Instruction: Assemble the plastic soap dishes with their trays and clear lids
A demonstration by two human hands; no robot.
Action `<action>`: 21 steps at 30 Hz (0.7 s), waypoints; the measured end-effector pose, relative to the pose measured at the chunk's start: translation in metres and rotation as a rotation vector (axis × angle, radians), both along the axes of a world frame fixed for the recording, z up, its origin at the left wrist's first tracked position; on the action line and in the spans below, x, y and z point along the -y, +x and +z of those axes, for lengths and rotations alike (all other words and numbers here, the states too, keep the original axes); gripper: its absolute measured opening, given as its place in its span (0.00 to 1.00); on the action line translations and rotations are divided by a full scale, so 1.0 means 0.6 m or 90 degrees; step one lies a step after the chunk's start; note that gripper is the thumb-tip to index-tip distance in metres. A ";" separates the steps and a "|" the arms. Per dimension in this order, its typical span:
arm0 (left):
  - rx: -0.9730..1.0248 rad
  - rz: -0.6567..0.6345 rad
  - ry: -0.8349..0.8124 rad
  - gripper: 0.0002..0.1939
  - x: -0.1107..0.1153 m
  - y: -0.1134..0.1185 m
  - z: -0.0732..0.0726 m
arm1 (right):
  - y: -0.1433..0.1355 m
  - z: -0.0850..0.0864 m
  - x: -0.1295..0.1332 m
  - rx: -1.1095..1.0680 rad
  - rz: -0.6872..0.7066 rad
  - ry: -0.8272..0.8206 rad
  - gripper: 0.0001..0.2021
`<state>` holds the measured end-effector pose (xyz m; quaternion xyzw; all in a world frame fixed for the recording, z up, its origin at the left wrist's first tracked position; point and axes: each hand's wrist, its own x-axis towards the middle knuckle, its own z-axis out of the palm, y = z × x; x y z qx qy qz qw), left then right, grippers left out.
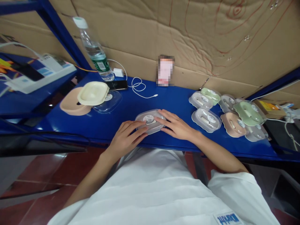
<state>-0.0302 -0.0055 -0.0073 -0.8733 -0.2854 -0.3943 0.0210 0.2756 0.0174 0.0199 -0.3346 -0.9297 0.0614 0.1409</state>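
In front of me on the blue table lies a clear-lidded, greyish plastic box (153,126) with a round white label on top. My left hand (127,137) rests on its left side, fingers stretched over the lid. From the right, my right hand (177,125) lies flat with its fingers spread across the lid and the right edge. Both hands touch the box without wrapping round it. Part of the label is hidden by the fingers.
Left stand a peach tub (75,104), a cream tray (92,93), a clear lid (109,103) and a water bottle (100,62). A white cable (142,95) and a phone (117,85) lie behind. Several lidded boxes (206,119) sit at right. A pixelated upright object (165,71) leans against the cardboard.
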 end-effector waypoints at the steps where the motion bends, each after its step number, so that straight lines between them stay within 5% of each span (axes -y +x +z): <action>1: 0.000 0.003 -0.008 0.21 0.000 0.000 0.000 | -0.001 0.002 0.002 0.005 -0.010 0.008 0.28; 6: 0.038 0.040 -0.041 0.26 -0.001 -0.005 -0.001 | -0.005 0.011 0.008 0.023 -0.125 0.060 0.28; 14: 0.043 0.057 -0.021 0.17 -0.005 -0.005 0.002 | 0.038 0.004 -0.033 0.051 -0.508 0.138 0.38; 21: 0.012 0.128 0.038 0.12 -0.017 -0.019 0.014 | 0.033 -0.013 -0.037 0.062 -0.291 0.130 0.34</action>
